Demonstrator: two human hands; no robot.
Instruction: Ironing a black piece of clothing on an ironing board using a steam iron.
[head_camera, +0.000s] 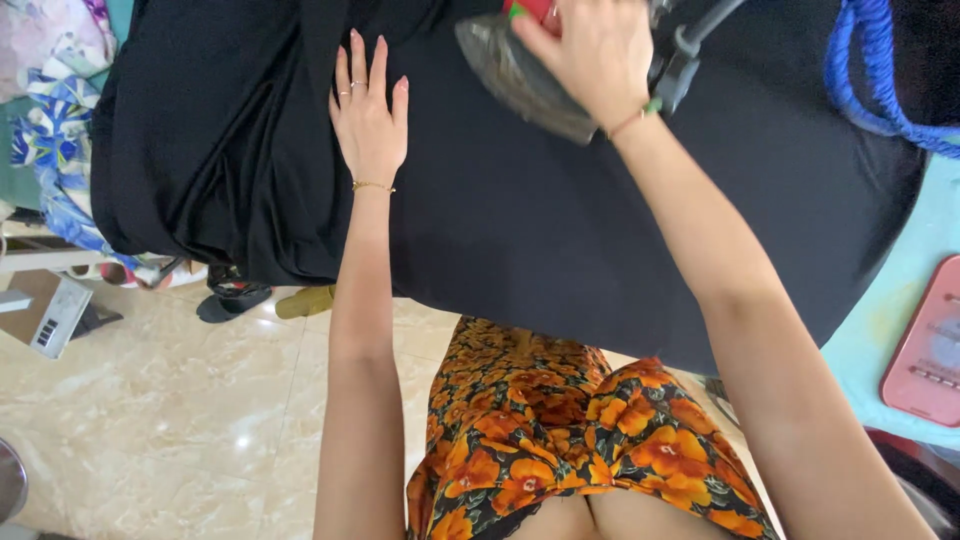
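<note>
A large black cloth lies spread over a board in front of me. My left hand rests flat on it, fingers together and stretched out, with rings and a thin gold bracelet. My right hand grips the handle of a clothes iron at the top edge of the view; its scorched grey soleplate faces toward me and sits on the cloth. The iron's dark cord fitting sticks out to the right of my wrist.
A blue cord loops at the upper right. A pink flat device lies on a light blue surface at right. Patterned fabrics pile at left. Sandals and a box sit on the marble floor.
</note>
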